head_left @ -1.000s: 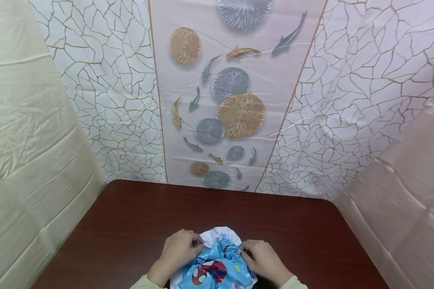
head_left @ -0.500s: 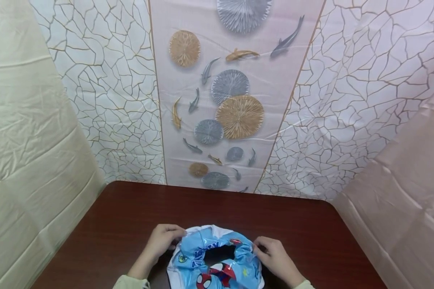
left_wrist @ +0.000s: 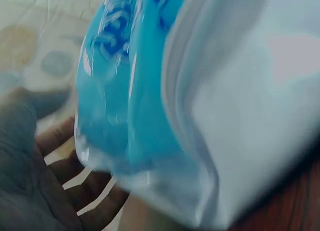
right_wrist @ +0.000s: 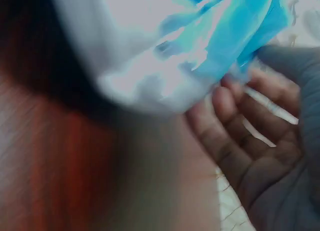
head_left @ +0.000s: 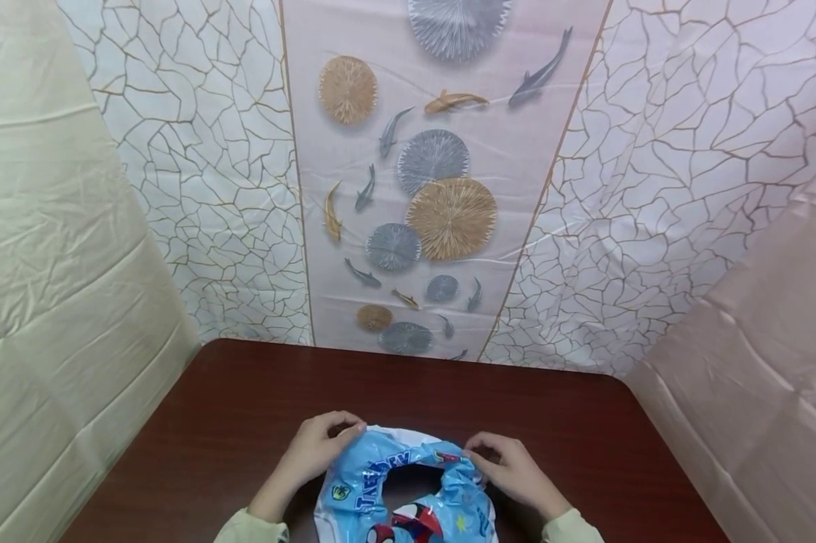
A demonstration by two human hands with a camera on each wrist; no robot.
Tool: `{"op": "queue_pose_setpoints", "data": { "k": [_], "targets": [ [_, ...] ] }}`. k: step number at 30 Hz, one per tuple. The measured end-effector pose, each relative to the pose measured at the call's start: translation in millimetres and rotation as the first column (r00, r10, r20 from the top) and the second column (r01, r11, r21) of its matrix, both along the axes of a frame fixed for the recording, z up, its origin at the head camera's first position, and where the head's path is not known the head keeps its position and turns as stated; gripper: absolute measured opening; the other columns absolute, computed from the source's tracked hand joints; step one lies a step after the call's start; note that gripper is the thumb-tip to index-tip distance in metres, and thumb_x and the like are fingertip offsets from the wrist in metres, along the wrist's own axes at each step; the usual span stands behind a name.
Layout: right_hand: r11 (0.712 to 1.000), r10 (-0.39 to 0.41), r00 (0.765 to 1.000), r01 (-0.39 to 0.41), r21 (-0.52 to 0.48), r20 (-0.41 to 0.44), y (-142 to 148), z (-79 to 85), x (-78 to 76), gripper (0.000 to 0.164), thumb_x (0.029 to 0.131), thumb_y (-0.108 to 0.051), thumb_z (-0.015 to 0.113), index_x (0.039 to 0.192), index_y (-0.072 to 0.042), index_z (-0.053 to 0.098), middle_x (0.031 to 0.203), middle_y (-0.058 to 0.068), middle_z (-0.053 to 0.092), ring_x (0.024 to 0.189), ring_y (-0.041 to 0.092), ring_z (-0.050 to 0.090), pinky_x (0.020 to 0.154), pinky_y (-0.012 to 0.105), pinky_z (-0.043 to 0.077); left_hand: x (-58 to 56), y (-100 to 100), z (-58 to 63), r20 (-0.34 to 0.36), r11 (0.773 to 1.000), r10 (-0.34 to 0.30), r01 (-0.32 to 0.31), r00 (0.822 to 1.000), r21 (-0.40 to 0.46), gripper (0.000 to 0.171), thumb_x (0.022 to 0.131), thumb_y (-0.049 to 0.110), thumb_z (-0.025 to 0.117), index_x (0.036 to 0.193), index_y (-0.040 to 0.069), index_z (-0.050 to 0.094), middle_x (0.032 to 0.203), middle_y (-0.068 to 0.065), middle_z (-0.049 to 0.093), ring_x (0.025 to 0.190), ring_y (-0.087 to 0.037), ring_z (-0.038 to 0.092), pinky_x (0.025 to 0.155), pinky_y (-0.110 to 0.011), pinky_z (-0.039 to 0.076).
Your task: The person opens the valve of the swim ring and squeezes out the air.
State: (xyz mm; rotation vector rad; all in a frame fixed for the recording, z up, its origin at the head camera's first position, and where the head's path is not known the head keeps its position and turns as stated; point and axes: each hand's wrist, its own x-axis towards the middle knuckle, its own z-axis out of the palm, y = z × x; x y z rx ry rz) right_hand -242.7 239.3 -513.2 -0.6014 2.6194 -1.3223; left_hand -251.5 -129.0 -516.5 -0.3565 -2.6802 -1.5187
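Observation:
A limp, wrinkled swim ring (head_left: 351,466), glossy blue with white edging and a red cartoon figure, spreads at the near edge of the head view. Its middle hole shows dark, and its nearest part is cut off by the frame. My left hand (head_left: 315,446) pinches the ring's upper left rim between thumb and fingertips. On the upper right rim, my right hand (head_left: 514,469) holds the wrinkled plastic the same way. The left wrist view has the white underside facing the camera, fingers (left_wrist: 95,191) at the blue edge. Fingertips (right_wrist: 225,98) meet the ring's edge in the right wrist view.
Under the ring is a dark red-brown wooden table (head_left: 259,392) with rounded far corners. Behind it hangs a patterned cloth (head_left: 408,188) with fish and round motifs. Plain pale cloth (head_left: 55,302) closes off the left side, and beige cloth (head_left: 747,362) the right.
The ring was bunched up with both hands close together; the hands have moved apart and its middle hole has spread. Most recently, both hands have shifted slightly inward and up along the rim.

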Motion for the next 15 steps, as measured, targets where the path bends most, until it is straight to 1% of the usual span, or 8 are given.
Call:
{"op": "queue_pose_setpoints", "data": {
  "k": [2,5,7,9,10,13,15],
  "targets": [
    [0.999,0.048,0.999,-0.048,0.025,0.006,-3.1,3.2,-2.5,0.014,0.101,-0.024,0.062,0.100,-0.014,0.072,0.088,-0.001,0.069,0.066,0.015,0.065,0.058,0.034,0.057,0.7,4.1,4.4,-0.005,1.000,-0.007,0.007,1.000,-0.006,0.014,0.095,0.037,0.069,0.097,0.024,0.076,0.096,0.007,0.071,0.090,-0.015,0.063,0.077,-0.037,0.052],
    [0.992,0.110,0.993,-0.111,0.052,0.033,-4.2,5.6,-3.2,0.012,0.101,-0.013,0.060,0.097,-0.014,0.071,0.088,-0.002,0.068,0.068,0.013,0.064,0.059,0.033,0.057,1.2,6.8,8.4,0.047,0.998,-0.057,0.055,0.997,0.040,0.008,0.091,0.027,0.074,0.091,0.019,0.075,0.088,0.004,0.069,0.081,-0.015,0.060,0.069,-0.032,0.050],
    [0.989,0.137,0.989,-0.140,0.052,0.055,-4.1,5.4,-3.4,0.013,0.101,-0.010,0.058,0.096,-0.013,0.070,0.088,-0.002,0.067,0.071,0.012,0.063,0.061,0.032,0.057,1.4,7.2,10.3,0.059,0.995,-0.083,0.080,0.995,0.051,0.008,0.088,0.027,0.077,0.089,0.018,0.076,0.086,0.005,0.069,0.079,-0.015,0.060,0.067,-0.030,0.050],
    [0.985,0.161,0.984,-0.165,0.043,0.083,-4.0,4.5,-3.4,0.016,0.104,-0.014,0.054,0.096,-0.013,0.069,0.083,-0.001,0.065,0.068,0.011,0.061,0.062,0.031,0.055,1.4,7.2,11.4,0.027,0.995,-0.092,0.092,0.995,0.032,0.008,0.087,0.028,0.078,0.088,0.020,0.077,0.086,0.007,0.069,0.081,-0.014,0.061,0.068,-0.029,0.051],
    [0.983,0.176,0.979,-0.180,0.031,0.099,-4.1,3.7,-3.6,0.019,0.105,-0.017,0.052,0.095,-0.012,0.067,0.080,0.001,0.064,0.066,0.011,0.059,0.062,0.030,0.054,1.7,7.4,12.0,-0.001,0.996,-0.087,0.087,0.996,0.016,0.007,0.087,0.028,0.079,0.088,0.022,0.077,0.086,0.009,0.069,0.082,-0.013,0.061,0.069,-0.030,0.051],
    [0.975,0.224,0.965,-0.224,-0.016,0.140,-5.2,0.8,-3.8,0.028,0.108,-0.024,0.047,0.091,-0.010,0.065,0.070,0.003,0.058,0.060,0.009,0.054,0.058,0.028,0.051,3.5,9.0,13.5,-0.082,0.998,-0.054,0.052,0.995,-0.028,0.003,0.086,0.025,0.080,0.085,0.024,0.077,0.083,0.013,0.068,0.080,-0.010,0.061,0.069,-0.028,0.051],
    [0.966,0.257,0.954,-0.252,-0.051,0.156,-6.4,-0.4,-3.8,0.031,0.109,-0.023,0.045,0.088,-0.008,0.062,0.066,0.004,0.053,0.056,0.007,0.050,0.055,0.026,0.048,5.2,11.0,14.1,-0.126,0.998,-0.026,0.019,0.992,-0.058,0.006,0.085,0.021,0.081,0.083,0.024,0.076,0.081,0.015,0.066,0.077,-0.008,0.060,0.068,-0.027,0.050]
  ]
}}
